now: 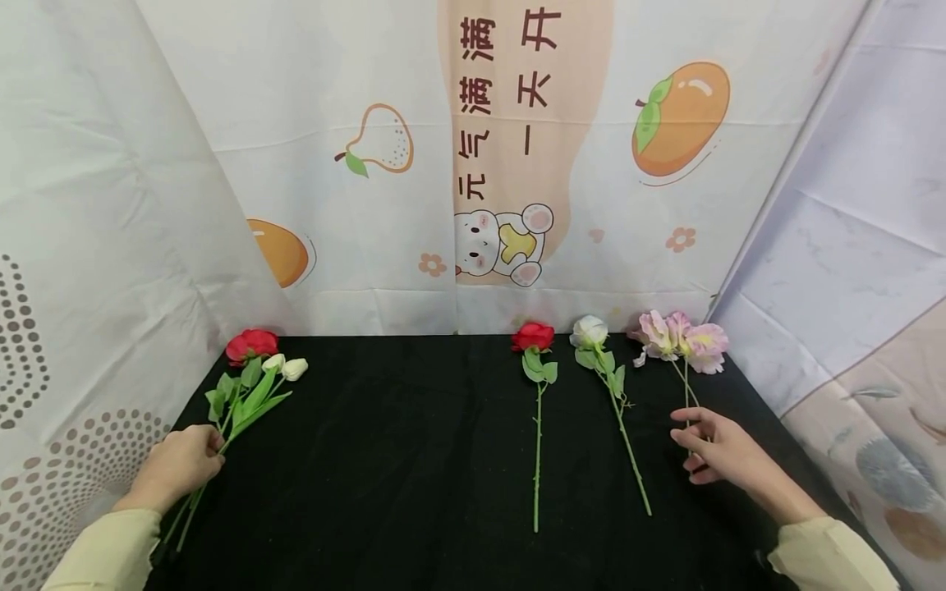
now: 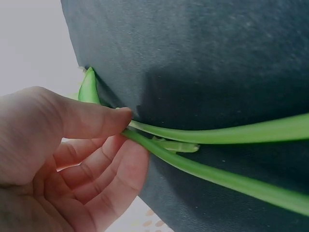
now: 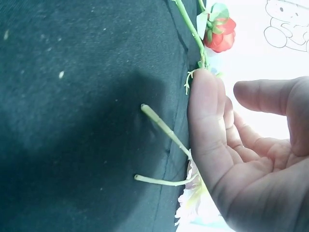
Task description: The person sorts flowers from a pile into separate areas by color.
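By the left edge of the black cloth-covered tabletop (image 1: pixel 392 468), the left hand (image 1: pixel 177 466) pinches green stems (image 2: pixel 217 179) of two white tulips (image 1: pixel 295 369), a leafy red rose (image 1: pixel 253 345) alongside. Rightward lie another red rose (image 1: pixel 533 336) and a slanting white rose (image 1: pixel 589 332). Farthest over, the right hand (image 1: pixel 723 450), thumb apart from loosely bent fingers, holds nothing above thin stems (image 3: pixel 166 130) of ruffled pink-and-white flowers (image 1: pixel 707 343).

Long-stemmed flowers (image 1: pixel 533 336) on black cloth (image 1: pixel 384 460)

You face a white fruit-printed curtain (image 1: pixel 384 238) beyond the black tabletop (image 1: pixel 384 460), a dotted cloth (image 1: pixel 96 246) left, a pale drape (image 1: pixel 835 238) right.
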Demonstrator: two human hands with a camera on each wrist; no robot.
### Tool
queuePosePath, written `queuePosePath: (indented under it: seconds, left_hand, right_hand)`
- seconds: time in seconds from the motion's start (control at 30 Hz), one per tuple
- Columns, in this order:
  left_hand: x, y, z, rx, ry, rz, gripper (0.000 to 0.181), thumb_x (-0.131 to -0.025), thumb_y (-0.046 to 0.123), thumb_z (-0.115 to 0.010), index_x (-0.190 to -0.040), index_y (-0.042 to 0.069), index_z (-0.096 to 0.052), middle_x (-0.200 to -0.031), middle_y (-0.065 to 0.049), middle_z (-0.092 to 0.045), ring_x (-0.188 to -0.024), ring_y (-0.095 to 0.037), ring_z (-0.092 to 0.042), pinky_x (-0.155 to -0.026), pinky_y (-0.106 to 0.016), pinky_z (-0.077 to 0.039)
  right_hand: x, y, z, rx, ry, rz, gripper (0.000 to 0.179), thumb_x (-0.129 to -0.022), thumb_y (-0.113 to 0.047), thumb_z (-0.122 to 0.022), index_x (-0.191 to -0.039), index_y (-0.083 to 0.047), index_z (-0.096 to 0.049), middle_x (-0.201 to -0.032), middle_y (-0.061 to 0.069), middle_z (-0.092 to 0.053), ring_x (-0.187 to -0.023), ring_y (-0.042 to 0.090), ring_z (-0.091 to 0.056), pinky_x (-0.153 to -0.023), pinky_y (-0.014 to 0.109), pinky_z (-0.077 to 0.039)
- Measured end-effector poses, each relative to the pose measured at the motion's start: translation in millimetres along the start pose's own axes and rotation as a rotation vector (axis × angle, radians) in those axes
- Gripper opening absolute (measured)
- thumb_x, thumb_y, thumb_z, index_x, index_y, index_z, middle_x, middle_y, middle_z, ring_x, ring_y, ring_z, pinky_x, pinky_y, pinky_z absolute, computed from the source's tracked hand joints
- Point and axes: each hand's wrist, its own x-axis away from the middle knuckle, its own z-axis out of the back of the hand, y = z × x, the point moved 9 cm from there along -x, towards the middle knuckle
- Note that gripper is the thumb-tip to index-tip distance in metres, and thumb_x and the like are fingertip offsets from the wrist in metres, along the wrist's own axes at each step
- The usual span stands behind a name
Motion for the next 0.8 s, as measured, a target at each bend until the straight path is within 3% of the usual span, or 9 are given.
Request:
queuePosePath:
  seconds: [0.3,0.53,0.8]
  left_hand:
    - [-0.7,15.7,13.6,0.044,0.072,-0.034,0.018,-0.087,0.009,-0.073,-0.095,-0.005,-0.065,-0.080,-0.005,-0.067,-0.068,-0.019,-0.061,-0.064,-0.048,-0.052]
    - [1.1,28.7,19.5,0.231,0.039,0.004,0.028,-0.094,0.013,-0.069,-0.107,-0.009,-0.058,-0.085,-0.006,-0.065,-0.064,-0.017,-0.064,-0.057,-0.034,-0.052]
    - [1.7,46.0,23.6,0.371,0.028,0.001,0.036,-0.098,0.019,-0.068,-0.114,-0.010,-0.055,-0.094,-0.013,-0.064,-0.070,-0.021,-0.070,-0.062,-0.035,-0.060]
  right_hand:
    - [-0.6,-12,-7,-0.004,-0.022,0.020,0.054,-0.103,-0.021,-0.063,-0.143,0.007,-0.039,-0.098,0.019,-0.061,-0.072,0.029,-0.066,-0.061,0.043,-0.061]
    - [-2.4,-22,-13,-0.003,-0.030,0.026,0.053,-0.104,-0.021,-0.062,-0.144,0.006,-0.040,-0.100,0.021,-0.060,-0.073,0.031,-0.066,-0.061,0.043,-0.061]
    - [-1.1,-39,-25,-0.029,-0.042,0.101,0.051,-0.103,-0.019,-0.062,-0.143,0.006,-0.042,-0.098,0.020,-0.060,-0.070,0.029,-0.066,-0.059,0.043,-0.061]
